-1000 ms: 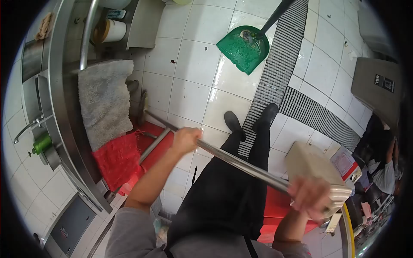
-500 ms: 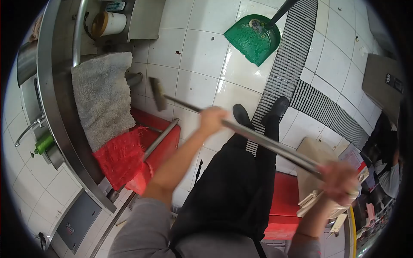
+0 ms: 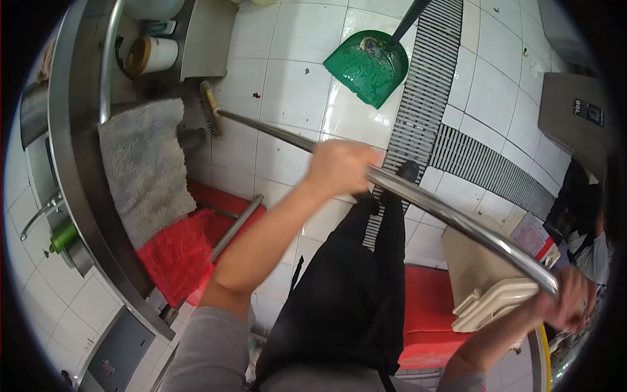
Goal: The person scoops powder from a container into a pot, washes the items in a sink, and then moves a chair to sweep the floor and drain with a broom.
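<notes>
**Steer low with the left, drive from the top with the right**

Gripping the brush [image 3: 210,99] two-handed: closed around the middle of the metal handle [image 3: 457,219] with the left hand [image 3: 343,168], and closed at the top end with the right hand [image 3: 569,300], though blurred there. Slanting across the body, with the bristles [image 3: 213,124] out by the steel cabinet [image 3: 209,39], near the hanging grey towel [image 3: 147,170]. Cannot tell from this angle whether touching the floor [image 3: 287,91].

Best, probably, to use the left grip as a pivot: firm enough to aim, loose enough to let the handle turn. Push and pull from the top, in short, even strokes. Hold the bristles flat and low, to avoid flicking wet bits about. Ease off near the cabinet edge, to spare it a knock, and steer clear of the towel. Mind the top end too, swinging out past the beige bin [image 3: 477,261]. Draw the small dark scrap [image 3: 256,95] along gently rather than batting at it. Avoid clipping the green dustpan [image 3: 372,72], lying beside the drain grating [image 3: 428,72] with wet residue inside.
</notes>
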Demonstrator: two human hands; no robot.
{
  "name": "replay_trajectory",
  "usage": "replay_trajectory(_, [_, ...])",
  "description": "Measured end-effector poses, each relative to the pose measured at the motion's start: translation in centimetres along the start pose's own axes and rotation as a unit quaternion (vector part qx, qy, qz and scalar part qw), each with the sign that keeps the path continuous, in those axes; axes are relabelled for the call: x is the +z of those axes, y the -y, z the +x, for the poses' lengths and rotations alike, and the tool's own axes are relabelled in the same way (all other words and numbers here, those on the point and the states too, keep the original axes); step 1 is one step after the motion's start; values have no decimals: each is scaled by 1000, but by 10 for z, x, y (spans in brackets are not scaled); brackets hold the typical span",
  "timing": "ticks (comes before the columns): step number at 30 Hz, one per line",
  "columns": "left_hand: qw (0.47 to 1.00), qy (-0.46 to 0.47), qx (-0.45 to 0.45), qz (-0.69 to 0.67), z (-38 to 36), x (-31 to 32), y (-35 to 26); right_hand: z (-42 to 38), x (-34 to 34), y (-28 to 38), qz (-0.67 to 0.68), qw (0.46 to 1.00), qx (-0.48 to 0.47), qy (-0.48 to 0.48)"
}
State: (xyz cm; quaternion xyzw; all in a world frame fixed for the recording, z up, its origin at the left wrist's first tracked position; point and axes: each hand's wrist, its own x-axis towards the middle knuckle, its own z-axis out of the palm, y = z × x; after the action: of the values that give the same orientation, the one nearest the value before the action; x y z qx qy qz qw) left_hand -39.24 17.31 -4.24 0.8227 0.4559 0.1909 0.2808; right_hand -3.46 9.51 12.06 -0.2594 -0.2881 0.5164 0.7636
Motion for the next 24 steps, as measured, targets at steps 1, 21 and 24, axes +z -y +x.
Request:
replay_trajectory(1, [999, -7, -14, 31, -2, 7, 27, 6, 6, -43, 59, 998, 25, -14])
replay_trajectory(21, [967, 77, -193, 147, -63, 10, 167, -49, 47, -178, -62, 964, 231, -119])
replay_trajectory(24, [992, 11, -121, 16, -30, 10, 79, -21, 73, -76, -141, 974, 153, -87])
